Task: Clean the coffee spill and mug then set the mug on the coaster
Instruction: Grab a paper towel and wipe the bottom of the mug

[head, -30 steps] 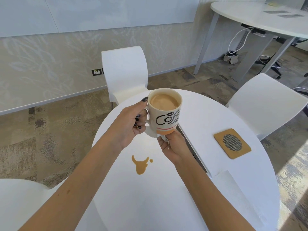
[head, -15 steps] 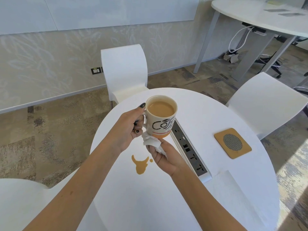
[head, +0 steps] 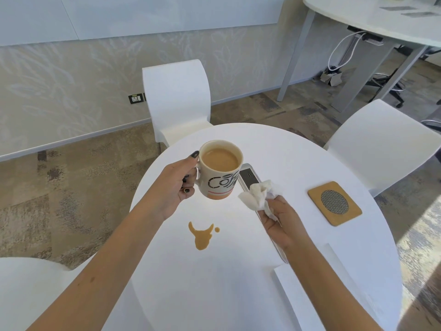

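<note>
My left hand (head: pixel 177 187) grips the handle of a cream mug (head: pixel 218 185) full of milky coffee and holds it upright above the round white table (head: pixel 281 149). To the right of the mug, and apart from it, my right hand (head: pixel 280 217) is closed on a crumpled white tissue (head: pixel 259 198). A brown coffee spill (head: pixel 202 236) lies on the table below the mug, with a small drop beside it. The square cork coaster (head: pixel 350 216) with a round mesh centre sits on the table's right side, with nothing on it.
A silver socket strip (head: pixel 248 176) is set into the table behind my right hand. A flat white sheet (head: pixel 310 290) lies at the near right. White chairs stand at the far side (head: pixel 176 101), at the right (head: pixel 381 142) and at the near left (head: pixel 31 290).
The mug has come down lower over the table. My right hand with the tissue has left the mug's base and moved away to the right.
</note>
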